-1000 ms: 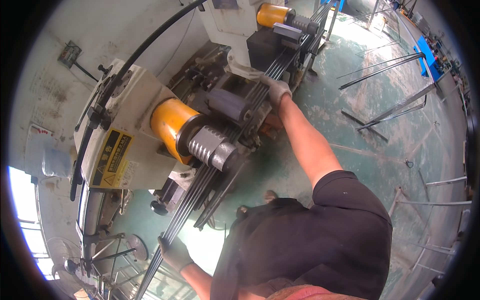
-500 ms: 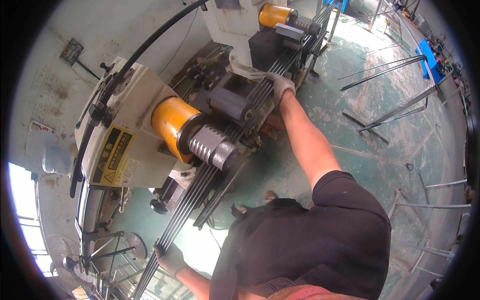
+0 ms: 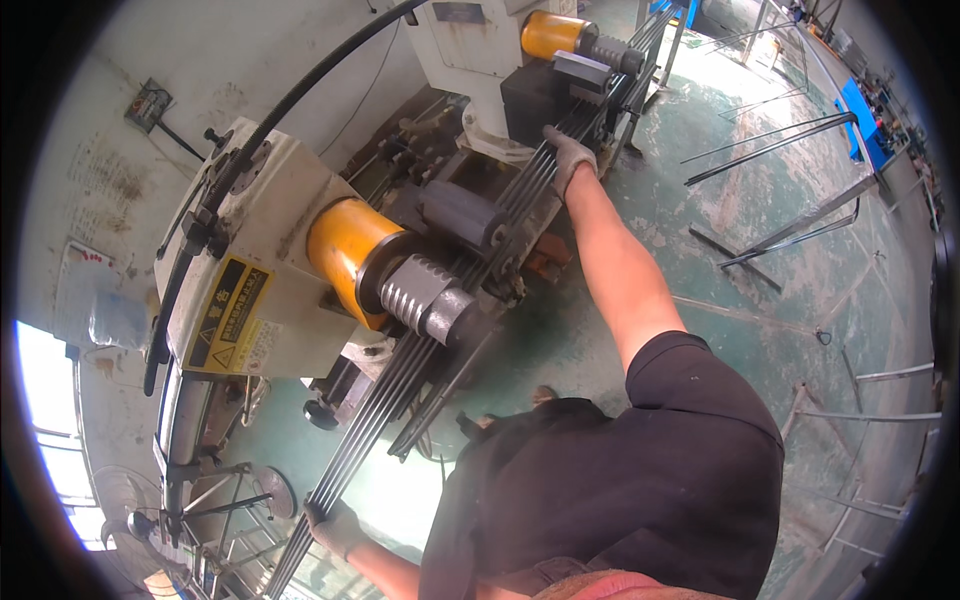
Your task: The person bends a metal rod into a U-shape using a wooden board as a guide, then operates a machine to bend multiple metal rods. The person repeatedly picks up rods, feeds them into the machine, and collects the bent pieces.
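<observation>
Several long, thin metal rods [image 3: 377, 411] lie side by side and run diagonally through a machine, from the lower left to the far upper right. My left hand [image 3: 338, 530], in a pale work glove, wraps round the rods near their lower visible end. Farther up, my gloved right hand [image 3: 571, 160] is closed over the same rods, between two machine heads. The nearer head has an orange cylinder [image 3: 352, 254] and a ribbed steel roller [image 3: 424, 296] just above the rods. A dark cylinder [image 3: 461, 212] sits between my hands. My fingers' undersides are hidden.
A second orange cylinder [image 3: 556, 33] with its roller stands at the far end. A thick black hose [image 3: 300, 88] arches over the machine at left. Metal frames [image 3: 806, 240] stand on the green floor to the right. A fan [image 3: 130, 515] is at lower left.
My right hand has shifted slightly farther up along the rods. My left hand has moved slightly nearer, down the rods. The machine heads look the same.
</observation>
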`<action>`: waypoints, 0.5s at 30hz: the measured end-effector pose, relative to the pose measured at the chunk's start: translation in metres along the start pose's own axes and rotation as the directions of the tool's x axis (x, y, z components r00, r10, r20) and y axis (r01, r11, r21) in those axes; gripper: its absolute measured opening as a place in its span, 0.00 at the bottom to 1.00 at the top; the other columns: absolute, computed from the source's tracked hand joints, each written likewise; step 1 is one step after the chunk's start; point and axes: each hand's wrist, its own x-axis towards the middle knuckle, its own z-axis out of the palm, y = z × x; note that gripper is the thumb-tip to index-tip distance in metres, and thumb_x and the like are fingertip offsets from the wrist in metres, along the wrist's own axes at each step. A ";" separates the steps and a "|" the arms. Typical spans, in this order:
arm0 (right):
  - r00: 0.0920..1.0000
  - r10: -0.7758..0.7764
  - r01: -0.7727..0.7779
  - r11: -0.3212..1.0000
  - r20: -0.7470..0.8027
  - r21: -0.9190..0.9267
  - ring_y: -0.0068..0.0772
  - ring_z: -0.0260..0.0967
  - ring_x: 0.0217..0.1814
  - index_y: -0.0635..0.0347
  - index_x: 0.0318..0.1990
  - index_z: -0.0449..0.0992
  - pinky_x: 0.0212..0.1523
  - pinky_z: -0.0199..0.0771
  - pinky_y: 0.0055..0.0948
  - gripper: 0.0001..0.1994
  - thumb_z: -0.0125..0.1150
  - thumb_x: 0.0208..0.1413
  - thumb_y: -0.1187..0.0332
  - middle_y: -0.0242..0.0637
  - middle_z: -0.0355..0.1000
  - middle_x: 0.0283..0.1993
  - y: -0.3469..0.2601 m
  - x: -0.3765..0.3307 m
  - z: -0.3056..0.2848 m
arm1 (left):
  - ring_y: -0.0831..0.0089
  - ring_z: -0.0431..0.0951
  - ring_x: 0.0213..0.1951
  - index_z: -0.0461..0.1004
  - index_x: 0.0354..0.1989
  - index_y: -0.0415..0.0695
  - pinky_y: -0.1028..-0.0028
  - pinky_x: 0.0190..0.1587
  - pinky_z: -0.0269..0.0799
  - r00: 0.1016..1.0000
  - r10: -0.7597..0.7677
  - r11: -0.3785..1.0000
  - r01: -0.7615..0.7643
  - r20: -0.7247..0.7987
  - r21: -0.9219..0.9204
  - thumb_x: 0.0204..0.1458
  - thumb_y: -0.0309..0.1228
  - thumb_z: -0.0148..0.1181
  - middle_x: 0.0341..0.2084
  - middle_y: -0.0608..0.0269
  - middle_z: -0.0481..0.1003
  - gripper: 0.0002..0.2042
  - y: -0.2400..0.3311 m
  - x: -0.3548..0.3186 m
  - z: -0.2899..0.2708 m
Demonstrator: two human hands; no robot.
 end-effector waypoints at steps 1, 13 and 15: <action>0.999 0.010 -0.013 0.998 -0.032 -0.065 0.41 0.56 0.84 0.65 0.74 0.71 0.80 0.53 0.37 0.42 0.72 0.60 0.44 0.49 0.61 0.82 -0.003 -0.008 0.001 | 0.64 0.85 0.45 0.82 0.50 0.27 0.68 0.53 0.84 0.999 -0.040 0.999 0.039 -0.034 -0.030 0.67 0.25 0.64 0.45 0.49 0.85 0.12 0.001 0.002 0.001; 0.987 0.058 -0.063 0.998 0.149 0.026 0.44 0.66 0.76 0.69 0.69 0.74 0.77 0.59 0.40 0.35 0.71 0.62 0.52 0.49 0.70 0.76 -0.016 0.002 -0.011 | 0.63 0.85 0.45 0.84 0.48 0.32 0.65 0.52 0.84 0.993 -0.105 0.986 0.097 -0.058 -0.132 0.65 0.22 0.63 0.44 0.51 0.85 0.08 0.003 0.013 0.001; 0.972 0.083 -0.101 0.993 0.222 0.069 0.45 0.64 0.79 0.69 0.72 0.71 0.81 0.51 0.37 0.36 0.67 0.66 0.50 0.47 0.69 0.77 -0.020 -0.003 -0.009 | 0.63 0.85 0.45 0.84 0.48 0.34 0.65 0.53 0.83 0.977 -0.213 0.948 0.203 -0.014 -0.247 0.64 0.21 0.64 0.44 0.50 0.85 0.07 0.002 0.012 -0.004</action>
